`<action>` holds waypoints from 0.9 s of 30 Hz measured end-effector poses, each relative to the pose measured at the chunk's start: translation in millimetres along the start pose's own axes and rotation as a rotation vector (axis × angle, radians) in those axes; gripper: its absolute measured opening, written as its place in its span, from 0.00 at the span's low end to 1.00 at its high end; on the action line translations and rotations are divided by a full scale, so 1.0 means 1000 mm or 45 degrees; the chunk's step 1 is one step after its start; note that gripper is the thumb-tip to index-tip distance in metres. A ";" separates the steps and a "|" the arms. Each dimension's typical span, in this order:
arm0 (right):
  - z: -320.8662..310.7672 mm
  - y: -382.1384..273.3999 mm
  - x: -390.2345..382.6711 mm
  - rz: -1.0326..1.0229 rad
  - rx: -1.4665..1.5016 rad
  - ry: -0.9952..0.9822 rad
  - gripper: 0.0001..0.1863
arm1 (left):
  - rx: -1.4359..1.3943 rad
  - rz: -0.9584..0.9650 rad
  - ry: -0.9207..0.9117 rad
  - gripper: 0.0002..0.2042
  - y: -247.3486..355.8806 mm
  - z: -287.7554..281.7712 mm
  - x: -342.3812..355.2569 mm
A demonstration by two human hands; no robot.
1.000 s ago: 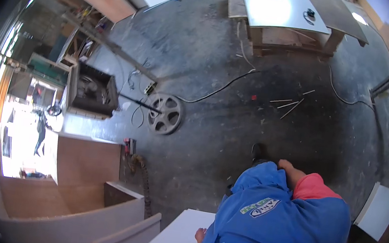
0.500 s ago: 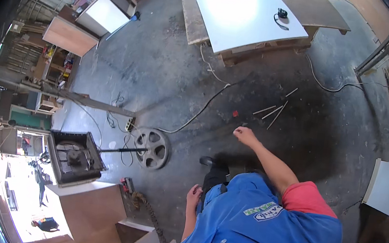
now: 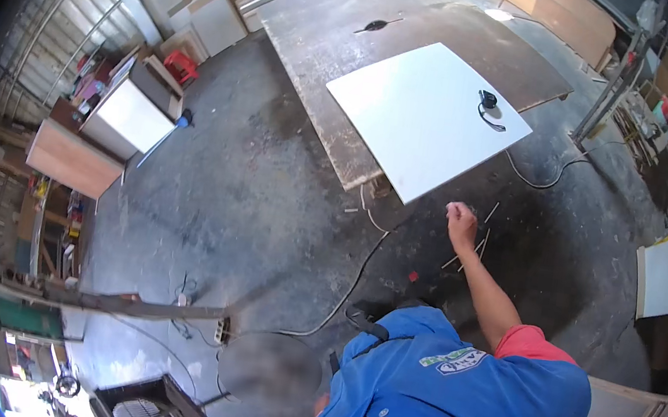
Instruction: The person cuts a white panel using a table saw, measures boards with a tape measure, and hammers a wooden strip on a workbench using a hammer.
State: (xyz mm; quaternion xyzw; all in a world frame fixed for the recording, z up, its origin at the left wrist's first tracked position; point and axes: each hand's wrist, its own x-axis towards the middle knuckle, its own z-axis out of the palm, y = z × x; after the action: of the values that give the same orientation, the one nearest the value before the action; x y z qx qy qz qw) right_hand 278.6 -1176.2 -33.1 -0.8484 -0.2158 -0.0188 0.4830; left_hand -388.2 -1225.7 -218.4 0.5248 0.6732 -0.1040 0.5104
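My right hand (image 3: pixel 461 228) reaches forward over the floor, just short of the near edge of a white panel (image 3: pixel 412 118). Its fingers are curled closed; whatever they hold, if anything, cannot be made out. The panel lies flat on a large worn worktable (image 3: pixel 306 97), one corner jutting past the table's near edge. Toward the panel's right side rests a small black tape measure (image 3: pixel 488 100) with a strap loop. Only a sliver of my left hand (image 3: pixel 321 404) shows beside my blue shirt, and its fingers are hidden.
Thin strips (image 3: pixel 481 247) and a red scrap (image 3: pixel 413 277) lie on the floor. A cable (image 3: pixel 339 301) runs from the table toward a power strip (image 3: pixel 221 330). A round fan base (image 3: pixel 268 371) stands at lower left. Cabinets (image 3: pixel 132 117) line the left; a slot (image 3: pixel 377 25) cuts the tabletop.
My view has shifted forward, so the table and panel appear nearer and lower. My right hand has moved forward toward the panel. My left hand has mostly slipped behind my body.
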 end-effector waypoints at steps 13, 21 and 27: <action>0.091 0.003 0.195 -0.118 -0.406 0.196 0.23 | -0.631 0.301 0.182 0.23 0.349 -0.266 0.143; 0.077 0.079 0.378 0.198 -1.080 0.545 0.37 | -0.302 0.080 -0.069 0.24 0.464 -0.325 0.199; 0.067 0.028 0.412 0.700 -1.039 0.073 0.27 | -0.119 0.524 -0.031 0.23 0.615 -0.352 0.255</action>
State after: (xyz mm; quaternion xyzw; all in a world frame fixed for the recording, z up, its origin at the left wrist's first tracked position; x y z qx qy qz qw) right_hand 650.8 -989.6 7.2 -0.9931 0.0543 0.0028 0.1042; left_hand -73.5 -571.5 -17.1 0.6257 0.5499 0.0273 0.5526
